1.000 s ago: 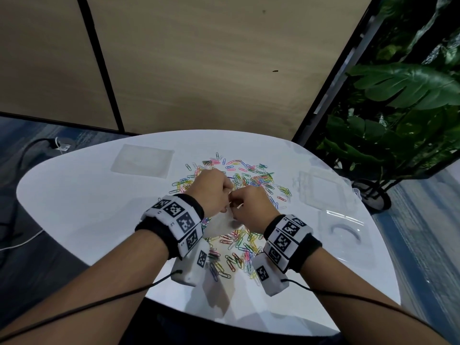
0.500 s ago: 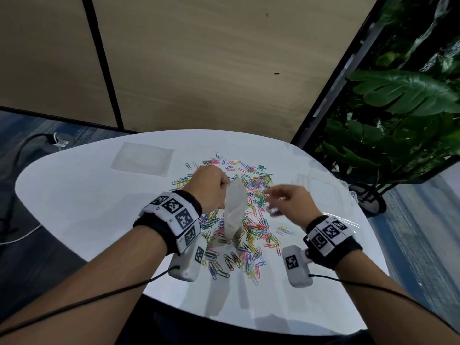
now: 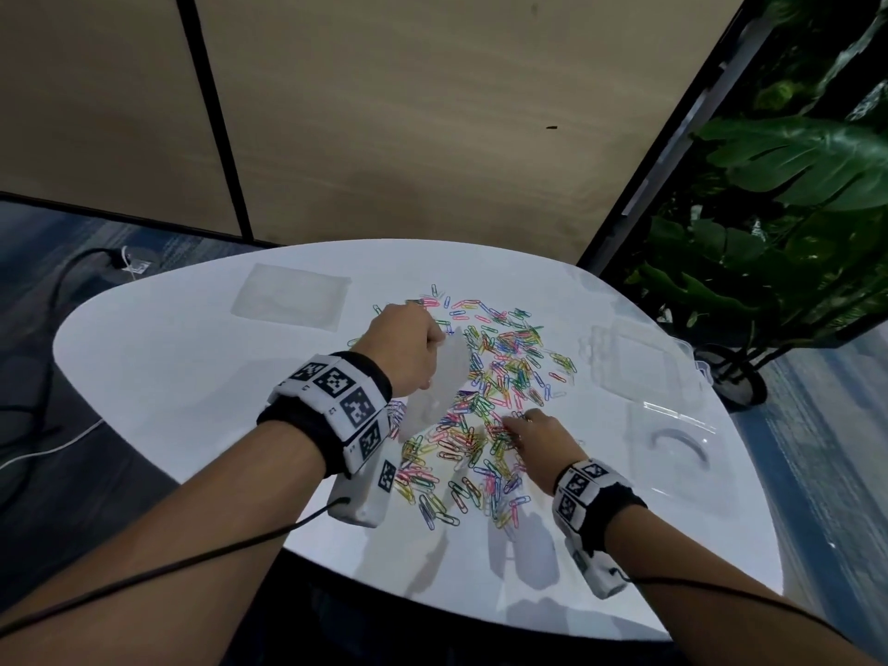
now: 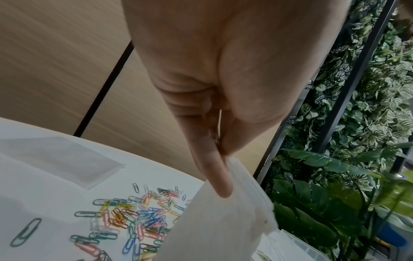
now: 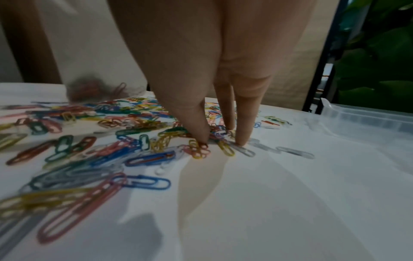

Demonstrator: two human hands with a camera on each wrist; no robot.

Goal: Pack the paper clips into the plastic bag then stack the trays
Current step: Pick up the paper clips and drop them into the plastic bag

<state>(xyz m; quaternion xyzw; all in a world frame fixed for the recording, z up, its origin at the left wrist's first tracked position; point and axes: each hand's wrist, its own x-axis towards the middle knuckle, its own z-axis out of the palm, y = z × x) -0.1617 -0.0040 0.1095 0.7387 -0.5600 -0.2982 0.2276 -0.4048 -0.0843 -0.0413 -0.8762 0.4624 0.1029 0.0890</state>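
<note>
The left hand [image 3: 406, 348] pinches the top edge of the plastic bag [image 3: 444, 377] between thumb and curled forefinger, so the bag hangs upright with its lower end among the paper clips [image 3: 485, 401]; a few clips show through its cloudy bottom in the right wrist view. The right hand [image 3: 538, 437] reaches down with its fingers [image 5: 198, 127] straight and close together, tips pressed onto the clips at the near right part of the scatter; whether any clip is pinched between them cannot be told. The coloured clips lie spread over the middle of the white table [image 3: 192, 377], between and beyond both hands. To the right of the scatter sit two clear trays [image 3: 634, 362], one farther and one nearer, side by side and apart from the clips. A flat clear sheet [image 3: 290, 296] lies on the far left of the table. Large green plants [image 3: 793, 185] stand beyond the table's right edge.
</note>
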